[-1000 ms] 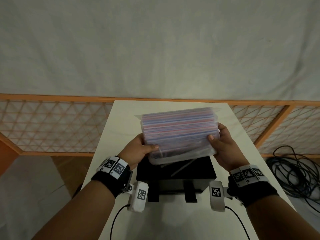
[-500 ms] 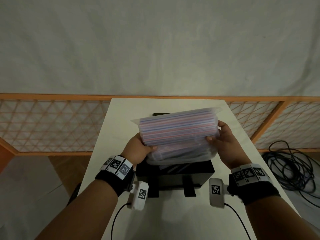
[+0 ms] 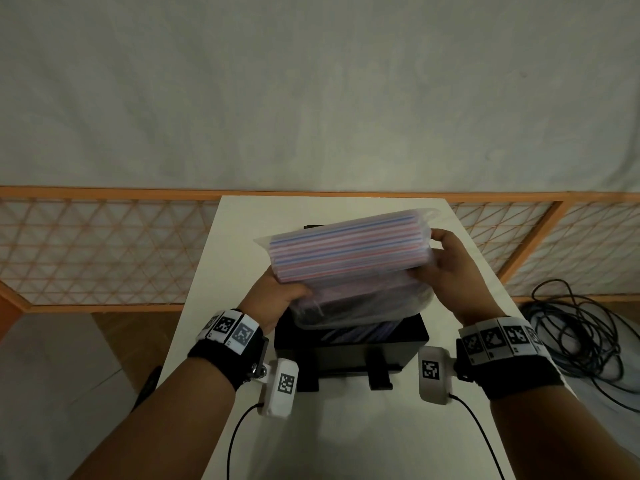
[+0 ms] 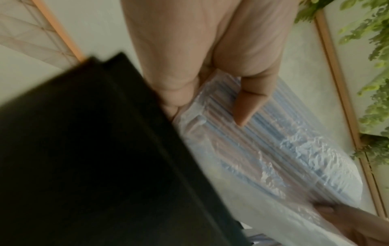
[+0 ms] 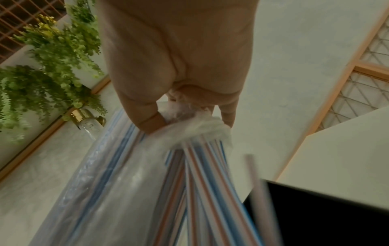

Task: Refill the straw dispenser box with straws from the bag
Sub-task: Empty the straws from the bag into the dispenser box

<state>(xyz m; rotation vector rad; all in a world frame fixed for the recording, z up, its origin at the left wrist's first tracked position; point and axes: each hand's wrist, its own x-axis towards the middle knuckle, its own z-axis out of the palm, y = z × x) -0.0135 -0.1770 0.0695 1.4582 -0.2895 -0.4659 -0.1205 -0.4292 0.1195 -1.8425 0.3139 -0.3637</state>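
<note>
Head view showed my left hand (image 3: 277, 299) and right hand (image 3: 446, 268) each gripping one end of the bag (image 3: 349, 268) over the dispenser box (image 3: 349, 351). I judged the film slippery and soft, the straws (image 3: 346, 249) light; end holds suited best.

We can read no words, brands or numbers anywhere; the only markings we see are black-and-white square code tags on the wristbands (image 3: 231, 328) and wrist cameras (image 3: 431, 372).
</note>
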